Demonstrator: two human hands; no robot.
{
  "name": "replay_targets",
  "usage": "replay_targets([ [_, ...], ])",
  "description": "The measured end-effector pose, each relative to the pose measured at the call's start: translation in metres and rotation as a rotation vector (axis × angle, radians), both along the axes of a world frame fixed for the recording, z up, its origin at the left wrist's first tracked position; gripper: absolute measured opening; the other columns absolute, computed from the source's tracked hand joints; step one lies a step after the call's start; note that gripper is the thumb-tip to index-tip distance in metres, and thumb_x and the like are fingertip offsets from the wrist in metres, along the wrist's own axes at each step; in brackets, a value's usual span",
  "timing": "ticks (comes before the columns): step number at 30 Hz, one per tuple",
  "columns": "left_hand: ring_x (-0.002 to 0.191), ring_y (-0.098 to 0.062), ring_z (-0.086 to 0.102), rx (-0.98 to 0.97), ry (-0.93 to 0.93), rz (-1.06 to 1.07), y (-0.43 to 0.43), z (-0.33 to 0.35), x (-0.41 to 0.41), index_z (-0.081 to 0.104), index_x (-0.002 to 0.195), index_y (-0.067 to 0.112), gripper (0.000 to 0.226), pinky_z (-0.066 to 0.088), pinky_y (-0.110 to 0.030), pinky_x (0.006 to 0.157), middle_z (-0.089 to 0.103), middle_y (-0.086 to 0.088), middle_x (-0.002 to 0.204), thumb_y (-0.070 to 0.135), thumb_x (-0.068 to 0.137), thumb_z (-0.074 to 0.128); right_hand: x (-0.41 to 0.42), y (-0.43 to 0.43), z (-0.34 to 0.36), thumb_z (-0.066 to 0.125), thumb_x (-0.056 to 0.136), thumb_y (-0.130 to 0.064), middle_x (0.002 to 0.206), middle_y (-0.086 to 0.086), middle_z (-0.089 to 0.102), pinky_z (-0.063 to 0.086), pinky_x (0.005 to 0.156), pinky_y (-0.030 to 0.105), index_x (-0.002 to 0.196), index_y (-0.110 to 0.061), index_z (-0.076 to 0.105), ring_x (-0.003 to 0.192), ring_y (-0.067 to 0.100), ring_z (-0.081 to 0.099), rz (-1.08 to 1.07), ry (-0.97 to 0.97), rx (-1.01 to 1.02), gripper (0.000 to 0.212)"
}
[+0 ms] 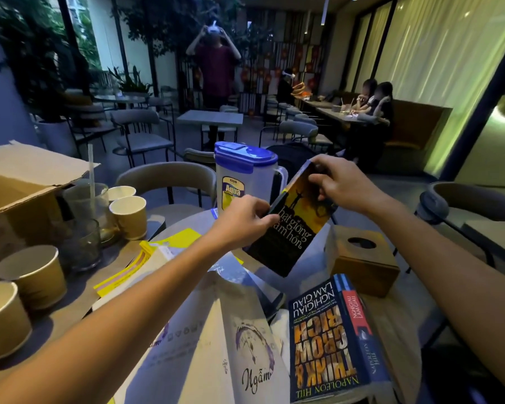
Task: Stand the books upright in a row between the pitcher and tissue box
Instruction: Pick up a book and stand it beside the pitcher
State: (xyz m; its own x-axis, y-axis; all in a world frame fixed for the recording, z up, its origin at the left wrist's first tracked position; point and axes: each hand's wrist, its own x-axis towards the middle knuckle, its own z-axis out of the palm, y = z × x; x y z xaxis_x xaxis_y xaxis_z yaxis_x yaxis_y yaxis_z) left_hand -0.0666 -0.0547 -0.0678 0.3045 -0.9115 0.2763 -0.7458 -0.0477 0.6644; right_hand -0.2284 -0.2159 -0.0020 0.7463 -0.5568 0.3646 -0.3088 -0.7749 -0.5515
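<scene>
**Spotter:** What are you holding right now?

**Operator:** I'm gripping the dark book [292,228] with both hands. My left hand [242,220] is pinching its lower left edge, and my right hand [341,185] is pinching the top corner. The book is tilting over the gap, with the pitcher [245,176] at eleven o'clock from it and the tissue box [362,258] at four o'clock.

**Spotter:** Is it touching the tabletop [315,249] yet?

**Operator:** I can't tell, because its lower corner is hiding that spot.

**Spotter:** What's worrying you?

**Operator:** It's looking like a slim paperback, and nothing is standing there to prop it. If I'm letting go while it's leaning like this, it's probably falling flat. I'm also wary of nudging the pitcher. I can't see how full it is, and a light one could slide toward twelve o'clock.

**Spotter:** And the others?

**Operator:** The blue book [333,339] and the white book [245,345] are lying flat at six o'clock, crowding my forearms.
</scene>
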Motion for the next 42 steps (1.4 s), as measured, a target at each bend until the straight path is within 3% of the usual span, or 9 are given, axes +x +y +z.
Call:
replay_targets([
  [5,0.083,-0.013,0.068,-0.047,-0.115,0.007,-0.015,0.009,-0.002,0.075,0.103,0.009,0.027,0.057,-0.029,0.071,0.075,-0.006,0.096,0.033,0.094,0.066,0.012,0.006,0.002,0.055,0.099,-0.006,0.117,0.01,0.059,0.06,0.071,0.033,0.125,-0.014,0.062,0.089,0.025,0.066,0.075,0.062,-0.143,0.027],
  [8,0.08,-0.008,0.067,-0.101,-0.074,0.022,-0.02,0.012,-0.002,0.073,0.106,0.01,0.026,0.051,-0.019,0.064,0.074,-0.004,0.095,0.031,0.094,0.066,0.019,0.017,-0.006,0.058,0.096,0.0,0.113,0.011,0.059,0.054,0.081,0.025,0.123,-0.01,0.064,0.1,0.02,0.059,0.151,0.127,-0.258,0.03],
  [13,0.084,-0.017,0.073,-0.145,0.003,0.026,-0.023,0.006,0.005,0.07,0.108,0.009,0.022,0.063,-0.04,0.072,0.073,-0.006,0.097,0.025,0.093,0.068,0.027,0.024,-0.014,0.058,0.095,0.0,0.113,0.0,0.055,0.046,0.082,0.014,0.126,-0.015,0.064,0.104,0.013,0.055,0.214,0.136,-0.293,0.035],
  [18,0.079,-0.018,0.073,-0.197,0.022,0.058,-0.025,-0.008,0.005,0.073,0.106,0.008,0.02,0.063,-0.043,0.067,0.073,-0.006,0.091,0.021,0.091,0.069,0.025,0.006,-0.019,0.059,0.095,-0.004,0.124,0.002,0.055,0.05,0.097,0.037,0.13,-0.02,0.059,0.114,0.02,0.055,0.046,0.268,-0.298,0.039],
  [23,0.071,-0.023,0.072,-0.241,0.017,0.112,-0.034,-0.007,-0.001,0.065,0.085,0.011,0.015,0.061,-0.048,0.061,0.07,-0.007,0.081,0.025,0.087,0.07,0.031,-0.008,-0.025,0.058,0.092,0.002,0.118,0.006,0.059,0.049,0.096,0.037,0.121,-0.013,0.063,0.11,0.023,0.057,-0.001,0.121,-0.346,0.033],
  [26,0.072,-0.021,0.069,-0.211,-0.032,0.116,-0.038,0.003,-0.004,0.057,0.084,0.016,0.016,0.061,-0.044,0.064,0.064,-0.002,0.08,0.023,0.087,0.072,0.037,-0.01,-0.026,0.057,0.09,0.005,0.113,0.008,0.061,0.05,0.091,0.036,0.115,-0.01,0.063,0.105,0.023,0.058,0.01,0.063,-0.347,0.03],
  [30,0.076,-0.019,0.068,-0.152,-0.032,0.092,-0.04,0.006,-0.01,0.051,0.088,0.02,0.021,0.062,-0.037,0.068,0.056,0.01,0.078,0.019,0.089,0.072,0.043,-0.008,-0.032,0.058,0.09,0.004,0.106,0.006,0.061,0.048,0.073,0.021,0.115,-0.013,0.053,0.094,0.022,0.061,0.033,0.082,-0.271,0.031],
  [36,0.073,-0.019,0.074,-0.139,0.141,0.068,-0.039,0.002,-0.009,0.05,0.087,0.018,0.022,0.063,-0.031,0.057,0.063,-0.004,0.091,0.019,0.089,0.072,0.045,-0.007,-0.032,0.056,0.091,0.003,0.122,0.011,0.061,0.052,0.088,0.031,0.13,-0.013,0.042,0.105,0.024,0.063,0.059,0.064,-0.185,0.044],
  [42,0.08,-0.019,0.073,-0.12,0.234,0.07,-0.043,0.0,-0.002,0.056,0.093,0.006,0.028,0.063,-0.031,0.058,0.067,-0.013,0.096,0.019,0.084,0.078,0.044,-0.011,-0.034,0.058,0.091,0.0,0.133,0.013,0.058,0.046,0.089,0.025,0.145,-0.014,0.034,0.11,0.02,0.06,0.059,0.078,-0.191,0.061],
])
